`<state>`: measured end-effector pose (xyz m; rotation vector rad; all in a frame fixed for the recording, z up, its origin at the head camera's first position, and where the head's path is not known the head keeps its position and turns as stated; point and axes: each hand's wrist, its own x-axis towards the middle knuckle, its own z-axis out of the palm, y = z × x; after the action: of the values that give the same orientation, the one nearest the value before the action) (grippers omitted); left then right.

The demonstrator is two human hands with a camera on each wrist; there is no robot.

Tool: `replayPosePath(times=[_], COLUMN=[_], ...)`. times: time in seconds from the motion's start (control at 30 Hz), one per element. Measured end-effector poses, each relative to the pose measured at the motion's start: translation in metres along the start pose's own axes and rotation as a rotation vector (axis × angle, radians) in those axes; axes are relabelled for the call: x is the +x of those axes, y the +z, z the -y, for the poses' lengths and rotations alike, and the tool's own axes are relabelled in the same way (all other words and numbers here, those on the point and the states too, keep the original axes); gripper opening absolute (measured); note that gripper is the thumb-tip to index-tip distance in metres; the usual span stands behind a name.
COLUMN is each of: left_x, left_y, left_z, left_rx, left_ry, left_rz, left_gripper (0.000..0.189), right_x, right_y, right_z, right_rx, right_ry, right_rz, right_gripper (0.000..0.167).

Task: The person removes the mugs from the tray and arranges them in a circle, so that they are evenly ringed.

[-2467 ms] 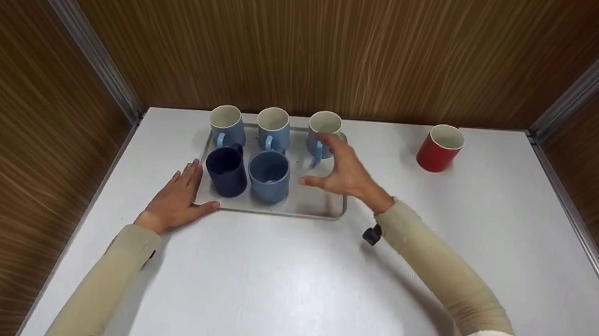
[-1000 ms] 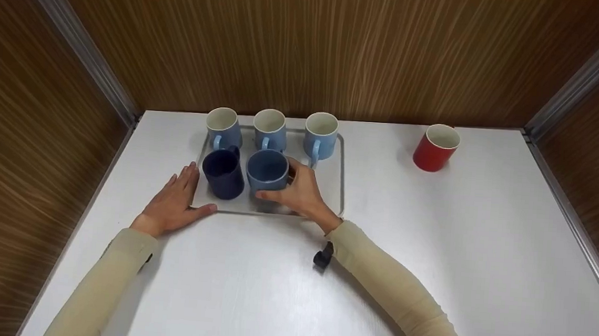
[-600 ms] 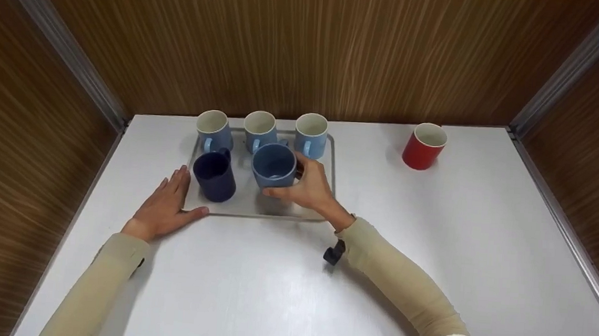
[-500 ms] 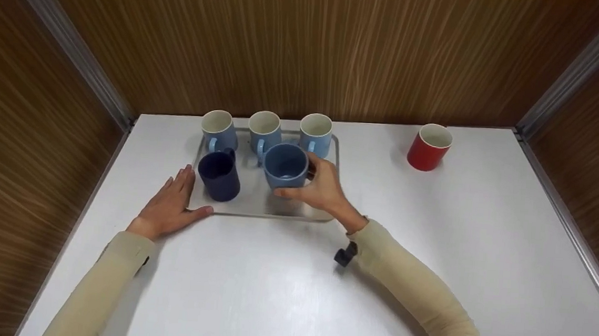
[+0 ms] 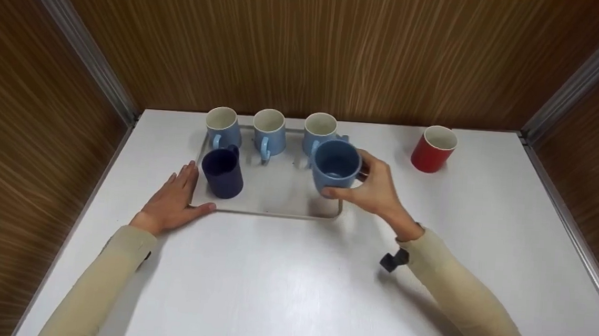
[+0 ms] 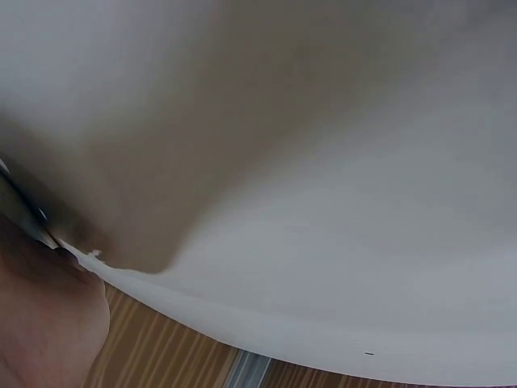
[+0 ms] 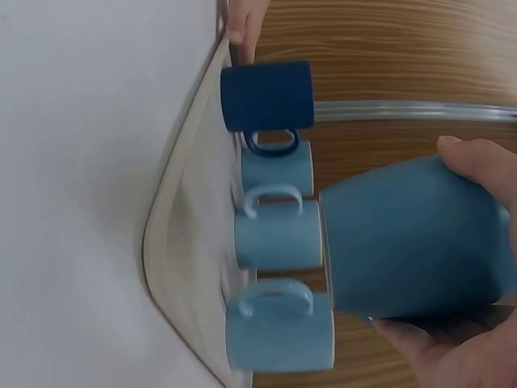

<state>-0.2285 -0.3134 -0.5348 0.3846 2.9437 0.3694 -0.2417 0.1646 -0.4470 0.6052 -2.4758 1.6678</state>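
Observation:
My right hand (image 5: pixel 377 186) grips a medium-blue mug (image 5: pixel 333 181) round its side, thumb in front. The mug is raised over the right part of the grey tray (image 5: pixel 271 195), its handle pointing to the back. My left hand (image 5: pixel 170 204) lies flat at the tray's left front corner, fingers along the side and thumb along the front edge. Close to it on the tray stands a navy mug (image 5: pixel 225 178). Behind are three light-blue mugs with white insides: one on the left (image 5: pixel 225 134), a middle mug (image 5: pixel 271 137) and a right mug (image 5: pixel 319 130), partly hidden by the raised mug.
A red mug (image 5: pixel 431 153) stands on the white table (image 5: pixel 271 271) to the right of the tray. Wood-grain panels (image 5: pixel 308 47) close off the back and both sides. In the left wrist view, mostly the tabletop (image 6: pixel 363 226) and a shadow show.
My right hand came to the medium-blue mug in the tray's front middle, took hold of it, lifted it and carried it right. The left hand stays at the tray's corner.

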Motion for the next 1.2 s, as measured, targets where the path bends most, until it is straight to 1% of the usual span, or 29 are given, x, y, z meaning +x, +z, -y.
replayPosePath(times=[0.07,0.2,0.4,0.53,0.7,0.83,1.03,1.2], left_x=[0.0,0.001,0.0,-0.002,-0.002,-0.001,0.001,0.001], left_y=[-0.001,0.0,0.001,0.001,0.001,0.002,0.002,0.002], left_z=[0.001,0.001,0.004,0.006,0.005,0.003,0.003,0.003], left_rx=[0.006,0.003,0.003,0.005,0.008,0.016,0.016,0.012], left_ry=[-0.001,0.004,0.007,0.001,0.002,0.008,0.009,0.006], left_rz=[0.004,-0.007,-0.017,-0.018,-0.016,-0.014,-0.014,-0.011], left_gripper=[0.119,0.119,0.119,0.119,0.119,0.118,0.118,0.119], right_x=[-0.003,-0.01,-0.019,-0.024,-0.033,-0.04,-0.05,-0.054], right_y=[-0.011,-0.035,-0.069,-0.09,-0.117,-0.138,-0.169,-0.189], right_z=[-0.001,-0.002,-0.008,-0.013,-0.018,-0.023,-0.035,-0.051], right_rx=[-0.008,-0.064,-0.131,-0.152,-0.17,-0.208,-0.274,-0.28], right_ry=[0.014,0.037,0.011,-0.005,0.023,0.08,0.246,0.349], right_rz=[-0.021,-0.058,-0.116,-0.158,-0.229,-0.29,-0.333,-0.37], right_gripper=[0.087,0.086,0.085,0.086,0.081,0.08,0.083,0.088])
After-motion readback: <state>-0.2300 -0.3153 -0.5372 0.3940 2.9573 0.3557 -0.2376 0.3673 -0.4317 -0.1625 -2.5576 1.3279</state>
